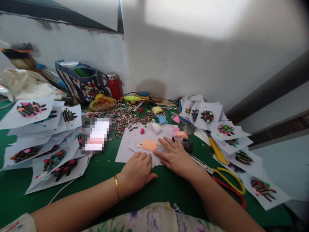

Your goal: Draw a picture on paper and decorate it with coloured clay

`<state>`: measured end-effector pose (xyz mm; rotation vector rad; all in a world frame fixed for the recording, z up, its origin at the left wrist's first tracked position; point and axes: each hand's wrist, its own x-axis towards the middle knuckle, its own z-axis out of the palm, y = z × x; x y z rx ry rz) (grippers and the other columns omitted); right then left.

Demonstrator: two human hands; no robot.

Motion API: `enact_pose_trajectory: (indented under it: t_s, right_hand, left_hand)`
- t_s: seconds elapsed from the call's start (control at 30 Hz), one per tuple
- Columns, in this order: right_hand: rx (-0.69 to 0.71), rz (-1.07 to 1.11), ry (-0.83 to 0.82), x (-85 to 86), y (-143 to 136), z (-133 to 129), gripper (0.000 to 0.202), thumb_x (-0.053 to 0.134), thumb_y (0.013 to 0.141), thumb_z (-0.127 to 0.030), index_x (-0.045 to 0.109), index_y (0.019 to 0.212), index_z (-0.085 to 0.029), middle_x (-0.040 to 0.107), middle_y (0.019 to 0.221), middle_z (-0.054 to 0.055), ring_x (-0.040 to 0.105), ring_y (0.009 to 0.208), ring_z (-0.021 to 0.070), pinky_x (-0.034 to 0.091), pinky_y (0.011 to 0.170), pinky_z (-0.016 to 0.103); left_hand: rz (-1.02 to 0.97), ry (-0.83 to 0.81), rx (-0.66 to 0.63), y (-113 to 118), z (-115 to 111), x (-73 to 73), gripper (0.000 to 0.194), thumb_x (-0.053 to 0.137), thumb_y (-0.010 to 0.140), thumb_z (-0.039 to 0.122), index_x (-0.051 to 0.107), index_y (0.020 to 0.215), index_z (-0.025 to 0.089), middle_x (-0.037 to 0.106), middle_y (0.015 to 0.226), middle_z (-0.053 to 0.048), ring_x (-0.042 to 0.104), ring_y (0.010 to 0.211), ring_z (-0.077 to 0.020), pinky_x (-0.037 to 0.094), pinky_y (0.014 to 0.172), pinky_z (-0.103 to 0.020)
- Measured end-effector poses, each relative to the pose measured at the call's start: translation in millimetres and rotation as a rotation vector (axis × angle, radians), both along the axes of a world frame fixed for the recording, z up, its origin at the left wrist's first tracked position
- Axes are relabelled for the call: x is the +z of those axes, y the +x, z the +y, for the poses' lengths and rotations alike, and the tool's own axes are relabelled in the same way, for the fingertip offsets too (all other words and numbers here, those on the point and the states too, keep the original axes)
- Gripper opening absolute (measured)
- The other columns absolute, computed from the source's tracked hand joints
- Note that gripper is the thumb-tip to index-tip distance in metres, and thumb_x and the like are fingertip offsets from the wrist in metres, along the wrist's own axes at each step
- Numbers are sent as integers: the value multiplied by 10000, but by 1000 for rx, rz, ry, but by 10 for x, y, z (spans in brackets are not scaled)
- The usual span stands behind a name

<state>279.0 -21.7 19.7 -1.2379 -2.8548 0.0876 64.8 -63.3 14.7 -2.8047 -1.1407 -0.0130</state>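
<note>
A flat orange clay body lies on a small white card in front of me. At its left end are a white pointed snout, a dark eye and a pink tip. My right hand is spread over the card's right side, fingertips beside or touching the orange clay's edge. My left hand rests palm down at the paper's near edge, its fingers curled under and its thumb out. Its fingertips are hidden. Beneath lies a larger white paper with a pink clay ball and a packet of white clay.
Loose sunflower seeds cover the table behind the paper. Scissors and a yellow cutter lie right. Stacked seed-picture cards stand left, more cards right. A phone, red bottle and striped bag are left.
</note>
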Motion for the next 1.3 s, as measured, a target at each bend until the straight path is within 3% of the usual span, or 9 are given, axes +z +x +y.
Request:
enact_pose_trajectory:
  t_s: [0.2,0.4,0.73,0.97,1.13,1.3]
  right_hand:
    - [24,2,-30,-37,10,78,453,542,924,-393,478,1373,-409,221,1591,61,176,1456,313,160,1108,630]
    - [25,17,-30,-15,85,117,405,507,940,-380,519,1345,-395,271,1574,52,162,1458,319,112,1109,658]
    - [58,5,-32,-21,-3,82,424,519,934,-388,508,1358,-379,213,1594,45,135,1466,322,124,1111,656]
    - [48,-10,-13,-69,-81,59,513,531,922,-458,428,1418,-374,203,1596,61,129,1467,325,113,1116,656]
    - [28,0,15,-37,-1,82,469,510,937,-441,467,1395,-349,182,1601,52,81,1475,316,65,1125,652]
    - [48,-18,-20,-56,53,93,495,537,926,-419,445,1409,-362,232,1587,63,117,1467,338,96,1103,684]
  left_hand:
    - [-22,-41,-1,-34,21,-11,527,528,895,538,650,1120,77,650,1025,-139,567,920,-279,429,788,-402]
    - [-79,-69,29,-60,18,-19,484,562,882,520,648,1104,99,633,1095,-140,555,961,-288,446,797,-404]
    - [-108,-97,32,-82,8,-27,506,567,884,497,619,1167,80,628,1062,-127,544,943,-284,465,792,-417]
    - [-110,-100,32,-78,8,-24,446,579,881,478,643,1111,101,624,1055,-116,542,938,-284,466,793,-414]
    - [-130,-108,35,-85,10,-26,458,580,882,483,622,1128,99,627,1062,-139,547,944,-281,465,790,-410]
    - [-132,-100,33,-89,8,-49,460,580,880,486,619,1124,98,625,1096,-145,549,964,-288,467,806,-415]
